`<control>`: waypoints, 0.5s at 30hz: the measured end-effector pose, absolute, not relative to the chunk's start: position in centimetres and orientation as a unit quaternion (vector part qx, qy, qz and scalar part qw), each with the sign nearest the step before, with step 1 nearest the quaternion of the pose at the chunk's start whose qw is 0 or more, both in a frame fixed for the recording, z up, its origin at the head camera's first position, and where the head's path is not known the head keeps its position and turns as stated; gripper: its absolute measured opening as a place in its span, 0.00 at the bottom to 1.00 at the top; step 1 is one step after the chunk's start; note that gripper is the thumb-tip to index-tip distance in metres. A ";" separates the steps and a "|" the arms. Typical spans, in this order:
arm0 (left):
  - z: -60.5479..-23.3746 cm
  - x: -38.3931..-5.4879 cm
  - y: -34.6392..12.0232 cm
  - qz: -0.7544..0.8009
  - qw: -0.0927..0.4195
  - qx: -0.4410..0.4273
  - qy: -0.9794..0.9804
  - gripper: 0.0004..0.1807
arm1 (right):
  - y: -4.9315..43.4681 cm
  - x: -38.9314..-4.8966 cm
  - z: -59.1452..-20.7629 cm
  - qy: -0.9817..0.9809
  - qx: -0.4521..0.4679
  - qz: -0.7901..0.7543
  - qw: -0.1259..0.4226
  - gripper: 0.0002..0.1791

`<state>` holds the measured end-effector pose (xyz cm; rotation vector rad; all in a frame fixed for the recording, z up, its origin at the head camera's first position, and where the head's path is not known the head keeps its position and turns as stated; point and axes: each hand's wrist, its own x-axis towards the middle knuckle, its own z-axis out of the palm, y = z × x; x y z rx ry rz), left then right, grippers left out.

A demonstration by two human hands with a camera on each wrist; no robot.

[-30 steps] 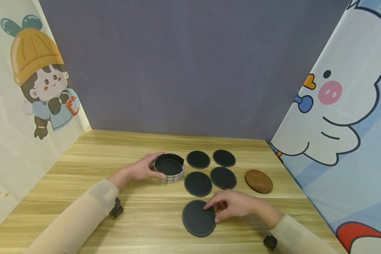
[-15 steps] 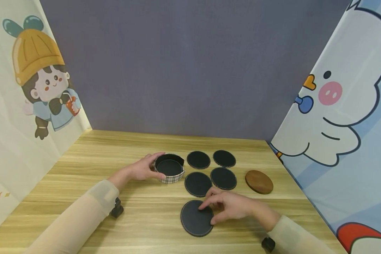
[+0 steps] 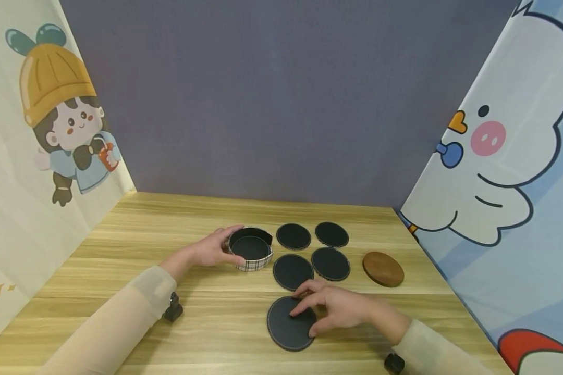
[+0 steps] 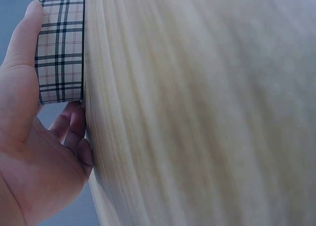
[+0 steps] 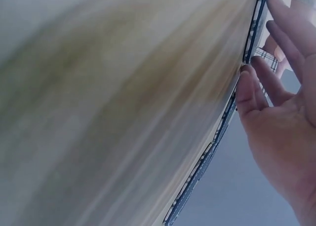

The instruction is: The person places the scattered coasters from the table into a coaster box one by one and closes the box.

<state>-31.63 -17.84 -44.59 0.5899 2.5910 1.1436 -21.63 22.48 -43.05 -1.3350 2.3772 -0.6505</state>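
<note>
My left hand [image 3: 213,247] grips the side of a round coaster holder [image 3: 255,264], thumb in front and fingers behind. The holder has a plaid outside, a black inside and a gap in its right wall. In the left wrist view, the thumb lies along the plaid wall [image 4: 61,48]. My right hand [image 3: 344,307] is over a round black coaster [image 3: 288,330] near the front. Its thumb is at the coaster's right edge, and the index fingertip is over the top. In the right wrist view, the fingers [image 5: 271,80] are loosely bent and spread along the coaster's edge.
Several more black coasters lie behind the right hand, among them a back left one [image 3: 293,236] and a front right one [image 3: 330,264]. A brown wooden disc [image 3: 383,269] lies to their right. A grey panel [image 3: 262,104] rises behind the wooden table [image 3: 206,333].
The near coaster has shifted slightly left. My right hand has moved left over it, its fingers spreading further apart. The left hand and the holder have stayed in place.
</note>
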 end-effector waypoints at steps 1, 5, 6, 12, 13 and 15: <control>-44.6 -31.6 -17.8 0.392 0.124 0.203 0.889 0.62 | 22.4 -21.6 -43.1 0.836 -0.469 -0.230 0.170 0.26; -44.5 -31.5 -17.8 0.389 0.125 0.203 0.890 0.62 | 22.2 -21.5 -43.2 0.835 -0.461 -0.239 0.180 0.27; -44.5 -31.5 -17.8 0.389 0.125 0.203 0.890 0.62 | 22.2 -21.4 -43.3 0.834 -0.459 -0.244 0.186 0.28; -44.5 -31.5 -17.8 0.391 0.126 0.203 0.889 0.62 | 21.7 -21.0 -43.5 0.829 -0.463 -0.243 0.199 0.32; -44.6 -31.6 -17.8 0.390 0.126 0.203 0.889 0.62 | 21.6 -21.0 -43.4 0.830 -0.468 -0.233 0.195 0.33; -44.6 -31.6 -17.8 0.389 0.124 0.204 0.890 0.63 | 21.4 -20.8 -43.4 0.832 -0.476 -0.213 0.189 0.35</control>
